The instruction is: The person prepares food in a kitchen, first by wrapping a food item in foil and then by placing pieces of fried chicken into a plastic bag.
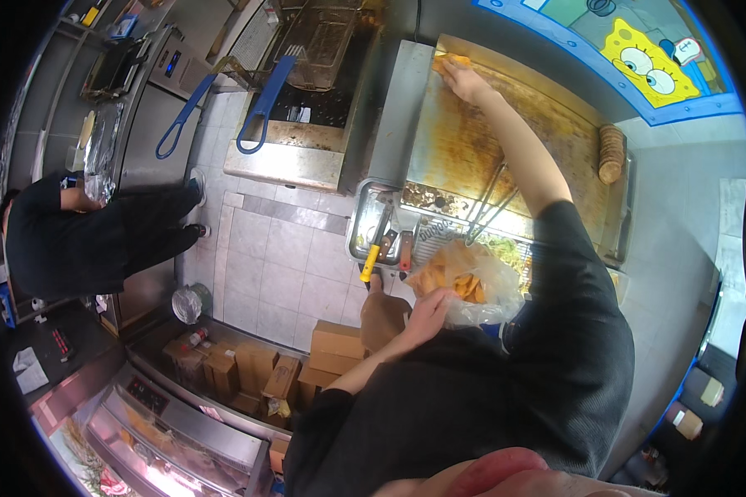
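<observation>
My right hand [463,81] reaches to the far left corner of a flat-top griddle [466,143]. Its fingers are on a flat orange food piece [441,63] there; whether it is cheese or a chip cannot be told. Close to my body, my left hand [430,312] grips the edge of a clear plastic bag [494,292]. Similar orange pieces [466,286] fill the bag. Metal tongs [486,202] lean across the griddle's front edge, just beyond the bag. Shredded greens [503,251] lie beside the bag, partly hidden by it. A stack of round brown discs [610,155] lies along the griddle's right side.
Left of the bag, a steel tray [355,239] holds a yellow-handled tool [371,261] and a red-handled one [405,248]. Blue-handled baskets [267,105] rest at the fryer [286,168]. A person in black [81,236] works at the far-left counter. Cardboard boxes [255,369] stand behind.
</observation>
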The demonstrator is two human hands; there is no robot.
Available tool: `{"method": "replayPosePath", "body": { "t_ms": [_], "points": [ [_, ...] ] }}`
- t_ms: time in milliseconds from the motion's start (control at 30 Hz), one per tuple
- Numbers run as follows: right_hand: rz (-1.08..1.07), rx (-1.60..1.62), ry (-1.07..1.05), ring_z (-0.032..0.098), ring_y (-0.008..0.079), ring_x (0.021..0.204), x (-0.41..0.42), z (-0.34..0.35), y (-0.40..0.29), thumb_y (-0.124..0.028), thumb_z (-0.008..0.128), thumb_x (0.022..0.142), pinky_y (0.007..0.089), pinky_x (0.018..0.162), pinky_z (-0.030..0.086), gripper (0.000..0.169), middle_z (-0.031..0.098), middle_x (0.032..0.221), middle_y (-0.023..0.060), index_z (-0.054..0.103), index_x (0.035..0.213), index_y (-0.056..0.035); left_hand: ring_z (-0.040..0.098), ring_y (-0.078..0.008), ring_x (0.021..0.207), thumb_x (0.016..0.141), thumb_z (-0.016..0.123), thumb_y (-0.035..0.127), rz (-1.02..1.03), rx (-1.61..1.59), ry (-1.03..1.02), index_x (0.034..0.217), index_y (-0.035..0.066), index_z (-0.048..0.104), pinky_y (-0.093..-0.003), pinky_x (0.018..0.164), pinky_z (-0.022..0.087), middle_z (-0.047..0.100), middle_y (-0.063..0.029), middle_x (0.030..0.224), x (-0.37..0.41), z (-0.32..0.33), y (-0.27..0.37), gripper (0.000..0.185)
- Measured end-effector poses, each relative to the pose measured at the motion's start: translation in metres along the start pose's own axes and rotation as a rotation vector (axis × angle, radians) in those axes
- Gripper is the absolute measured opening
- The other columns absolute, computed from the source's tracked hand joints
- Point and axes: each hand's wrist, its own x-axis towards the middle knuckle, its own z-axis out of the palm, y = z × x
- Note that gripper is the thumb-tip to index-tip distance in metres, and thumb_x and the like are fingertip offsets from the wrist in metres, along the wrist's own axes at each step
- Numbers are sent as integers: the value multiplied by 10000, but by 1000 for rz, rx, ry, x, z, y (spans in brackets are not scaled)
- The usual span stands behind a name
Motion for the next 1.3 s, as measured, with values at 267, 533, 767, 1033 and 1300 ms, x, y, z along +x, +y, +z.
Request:
{"method": "replayPosePath", "body": {
  "t_ms": [267, 533, 767, 1033, 1300],
  "points": [
    [50, 870, -261, 710, 186, 751, -311, -209, -176, -167, 575, 1012, 359, 676, 576, 202, 720, 783, 68, 717, 907, -71, 731, -304, 979, 1047, 550, 120, 10, -16, -30, 1160, 8, 658, -363, 858, 546, 736, -170, 1031, 7, -8, 4, 192],
    [351, 348, -722, 687, 427, 1025, -452, -117, -204, -177, 639, 922, 480, 872, 563, 425, 690, 1141, 255, 584, 1334, -93, 738, -352, 976, 1052, 559, 72, 185, 84, -243, 1160, 39, 635, -386, 819, 566, 744, -170, 1023, -5, -11, 22, 136],
    [-9, -9, -782, 643, 333, 1215, -453, 3, -201, -204, 617, 933, 419, 981, 550, 441, 643, 1296, 223, 598, 1314, 17, 747, -288, 980, 1067, 545, 80, 233, 112, -217, 1143, 1, 633, -353, 855, 565, 751, -159, 1032, -2, -6, 20, 141],
    [176, 74, -912, 685, 297, 1184, -412, -17, -185, -277, 624, 948, 403, 995, 548, 377, 673, 1297, 226, 708, 1240, -54, 713, -207, 1042, 1093, 523, 124, 176, 5, -75, 1160, -31, 643, -320, 928, 539, 749, -133, 1079, -3, -4, -11, 208],
    [16, -173, -855, 751, 295, 945, -387, -7, -178, -130, 717, 858, 425, 826, 601, 302, 757, 1058, 147, 727, 1153, -63, 736, -268, 996, 1063, 555, 95, 206, 57, -29, 1156, 12, 654, -340, 882, 551, 751, -146, 1052, 0, 0, 1, 158]
  ]
}}
